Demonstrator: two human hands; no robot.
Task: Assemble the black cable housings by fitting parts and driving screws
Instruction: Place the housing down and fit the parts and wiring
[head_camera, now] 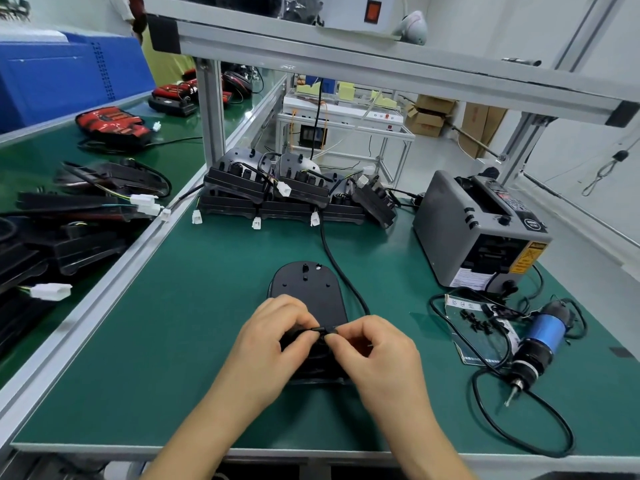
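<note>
A black cable housing point(308, 292) lies flat on the green mat in front of me, rounded end pointing away. Its black cable point(341, 271) runs up and back toward the stack behind. My left hand point(273, 341) and my right hand point(377, 351) meet over the near end of the housing. Both pinch a thin black cable piece point(320, 330) between thumbs and fingertips. The near part of the housing is hidden under my hands. A blue and black electric screwdriver point(540, 344) lies on the mat to the right, tip toward me.
A stack of black housings point(277, 192) with white connectors sits at the back of the mat. A grey tape dispenser point(481, 233) stands at the right. A clear bag of small black parts point(481, 327) lies beside the screwdriver. More housings point(79, 216) cover the left bench.
</note>
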